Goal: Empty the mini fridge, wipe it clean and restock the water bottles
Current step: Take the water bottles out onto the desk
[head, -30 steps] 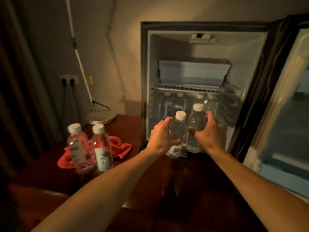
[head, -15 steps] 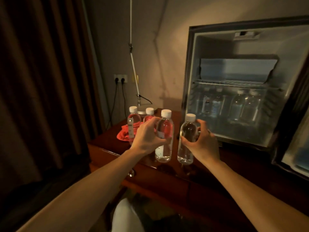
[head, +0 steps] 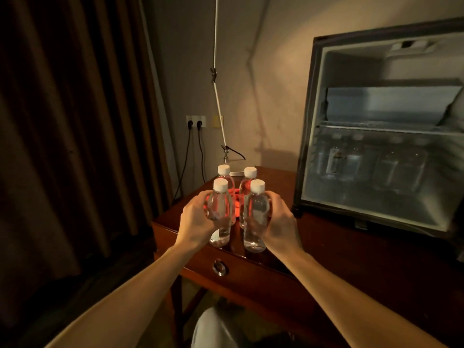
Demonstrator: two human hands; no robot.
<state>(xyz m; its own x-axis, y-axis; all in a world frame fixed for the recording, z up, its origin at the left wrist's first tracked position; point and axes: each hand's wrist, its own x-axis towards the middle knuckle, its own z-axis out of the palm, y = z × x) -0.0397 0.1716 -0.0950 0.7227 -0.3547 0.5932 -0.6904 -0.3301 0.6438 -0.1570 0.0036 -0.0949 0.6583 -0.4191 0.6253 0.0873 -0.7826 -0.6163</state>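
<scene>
**Fingers wrapped round two water bottles at the surface's front edge**

Fingers (head: 200, 197) of the left hand (head: 194, 219) curl round one clear water bottle (head: 221, 217), and the right hand (head: 278, 222) grips a second bottle (head: 256, 217) just beside it. Both bottles stand upright with white caps, bases at or just above the dark wooden surface (head: 326, 237) — contact cannot be told. Behind them stand two more capped bottles (head: 224, 175), close together, beside a red cloth (head: 236, 197) seen partly between them. To the right, the mini fridge (head: 305, 146) sits on the same surface, its interior exposed, with several bottles (head: 351, 159) blurred on the lower level under a wire shelf. A lamp base (head: 237, 172) stands behind.
</scene>
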